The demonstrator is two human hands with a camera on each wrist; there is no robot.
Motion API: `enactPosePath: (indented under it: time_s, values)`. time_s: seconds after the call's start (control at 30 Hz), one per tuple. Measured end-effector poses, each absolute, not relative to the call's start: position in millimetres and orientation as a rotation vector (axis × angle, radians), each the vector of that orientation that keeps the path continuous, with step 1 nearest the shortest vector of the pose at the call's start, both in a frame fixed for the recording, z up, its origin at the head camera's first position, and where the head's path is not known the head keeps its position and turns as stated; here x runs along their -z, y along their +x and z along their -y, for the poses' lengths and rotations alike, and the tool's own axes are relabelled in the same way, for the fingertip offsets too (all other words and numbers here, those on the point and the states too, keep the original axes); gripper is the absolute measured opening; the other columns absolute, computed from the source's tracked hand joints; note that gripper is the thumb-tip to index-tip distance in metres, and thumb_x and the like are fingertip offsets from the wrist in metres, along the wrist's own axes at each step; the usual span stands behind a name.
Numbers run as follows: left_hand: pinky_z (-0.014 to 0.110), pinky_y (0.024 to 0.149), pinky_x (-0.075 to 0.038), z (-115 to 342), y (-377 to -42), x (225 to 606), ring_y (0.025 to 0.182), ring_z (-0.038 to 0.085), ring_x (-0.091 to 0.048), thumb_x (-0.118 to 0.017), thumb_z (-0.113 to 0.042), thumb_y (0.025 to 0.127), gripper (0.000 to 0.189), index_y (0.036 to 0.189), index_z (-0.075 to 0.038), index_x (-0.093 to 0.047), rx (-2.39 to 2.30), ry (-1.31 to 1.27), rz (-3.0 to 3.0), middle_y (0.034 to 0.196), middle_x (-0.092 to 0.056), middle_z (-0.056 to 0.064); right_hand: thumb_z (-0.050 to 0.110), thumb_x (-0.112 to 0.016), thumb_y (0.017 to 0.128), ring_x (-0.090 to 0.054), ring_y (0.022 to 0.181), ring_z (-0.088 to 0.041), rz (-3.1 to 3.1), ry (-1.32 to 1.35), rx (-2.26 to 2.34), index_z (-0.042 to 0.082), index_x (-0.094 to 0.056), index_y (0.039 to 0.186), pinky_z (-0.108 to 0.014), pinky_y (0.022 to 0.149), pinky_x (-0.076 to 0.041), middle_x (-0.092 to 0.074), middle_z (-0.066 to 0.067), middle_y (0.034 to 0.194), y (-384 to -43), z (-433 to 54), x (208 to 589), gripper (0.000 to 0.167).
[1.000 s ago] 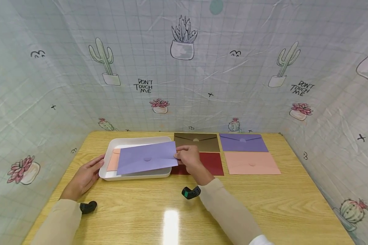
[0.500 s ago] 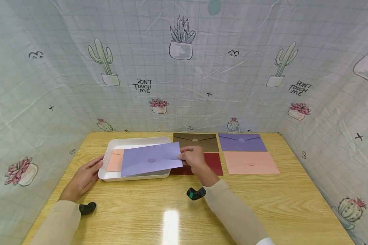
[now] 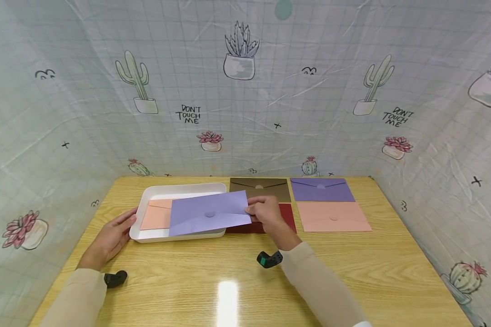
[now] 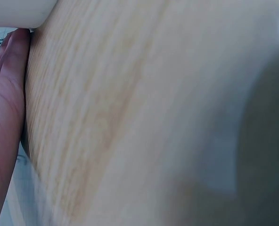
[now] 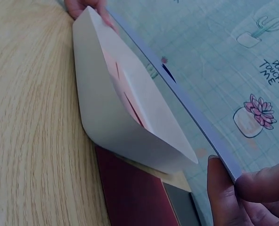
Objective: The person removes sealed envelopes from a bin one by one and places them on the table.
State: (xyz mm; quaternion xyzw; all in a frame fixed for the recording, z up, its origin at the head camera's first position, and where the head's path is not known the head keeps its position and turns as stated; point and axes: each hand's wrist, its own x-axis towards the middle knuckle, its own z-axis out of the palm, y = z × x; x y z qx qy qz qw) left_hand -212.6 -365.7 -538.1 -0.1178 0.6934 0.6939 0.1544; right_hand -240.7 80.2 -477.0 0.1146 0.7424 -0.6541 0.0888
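My right hand (image 3: 266, 213) pinches the right edge of a lavender envelope (image 3: 208, 211) between thumb and fingers. The envelope is tilted above the white tray (image 3: 184, 187), its right end out past the tray's right wall. In the right wrist view the envelope (image 5: 196, 113) shows edge-on, with a gap between it and the tray (image 5: 97, 94). A peach envelope (image 3: 156, 215) lies in the tray, partly covered by the lavender one. My left hand (image 3: 112, 236) rests against the tray's left end, fingertips at the rim; in the left wrist view its fingers (image 4: 12, 56) look straight.
Right of the tray, envelopes lie flat in two rows: brown (image 3: 259, 190) and purple (image 3: 322, 190) behind, dark red (image 3: 287, 220) and peach (image 3: 333, 217) in front. The dark red one is partly under my right hand. A patterned curtain (image 3: 245, 113) encloses the wooden table (image 3: 188, 281).
My right hand has moved right with the lavender envelope, uncovering more of the peach envelope in the tray. My left hand stays at the tray's left end.
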Motion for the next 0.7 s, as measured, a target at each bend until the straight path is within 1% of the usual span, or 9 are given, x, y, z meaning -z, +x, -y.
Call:
enactPosePath:
  time_s: [0.2, 0.37, 0.43, 0.6, 0.7]
  values:
    - [0.002, 0.090, -0.050, 364.9, -212.4, 537.0, 0.164, 0.025, -0.008, -0.057, -0.051, 0.103, 0.082, 0.168, -0.022, -0.016, -1.987, -0.345, -1.982, 0.178, 0.005, 0.004, -0.002, -0.073, 0.091, -0.067, 0.073, -0.016, -2.218, 0.346, 1.941, -0.002, -0.077, 0.115, -0.024, 0.064, -0.061, -0.077, -0.018, 0.101, -241.5, -87.5, 479.6, 0.024]
    - [0.002, 0.091, -0.049, 364.9, -212.3, 536.9, 0.164, 0.023, -0.007, -0.058, -0.050, 0.103, 0.083, 0.168, -0.022, -0.016, -1.996, -0.333, -1.973, 0.178, 0.004, 0.003, -0.003, -0.074, 0.090, -0.066, 0.070, -0.015, -2.216, 0.342, 1.952, -0.003, -0.077, 0.114, -0.023, 0.062, -0.059, -0.077, -0.015, 0.094, -241.1, -92.3, 480.3, 0.024]
    - [0.002, 0.091, -0.049, 364.7, -212.2, 536.8, 0.164, 0.022, -0.007, -0.058, -0.049, 0.103, 0.083, 0.168, -0.022, -0.016, -2.006, -0.328, -1.966, 0.178, 0.004, 0.003, -0.003, -0.074, 0.090, -0.066, 0.070, -0.015, -2.219, 0.346, 1.947, -0.002, -0.077, 0.114, -0.023, 0.062, -0.059, -0.077, -0.015, 0.094, -240.9, -94.2, 480.1, 0.024]
    - [0.003, 0.092, -0.050, 363.8, -211.8, 535.5, 0.162, 0.016, -0.016, -0.058, -0.049, 0.103, 0.083, 0.169, -0.021, -0.015, -2.009, -0.322, -1.965, 0.178, 0.004, 0.004, -0.001, -0.075, 0.090, -0.066, 0.073, -0.018, -2.240, 0.380, 1.906, 0.000, -0.078, 0.114, -0.023, 0.063, -0.059, -0.077, -0.015, 0.097, -241.0, -99.1, 481.1, 0.024]
    - [0.003, 0.093, -0.049, 364.2, -211.7, 535.3, 0.159, 0.013, -0.020, -0.058, -0.049, 0.103, 0.083, 0.169, -0.021, -0.015, -2.003, -0.317, -1.968, 0.178, 0.004, 0.004, -0.002, -0.075, 0.089, -0.066, 0.073, -0.017, -2.241, 0.382, 1.911, -0.001, -0.078, 0.114, -0.024, 0.062, -0.059, -0.078, -0.015, 0.096, -241.0, -102.5, 482.1, 0.025]
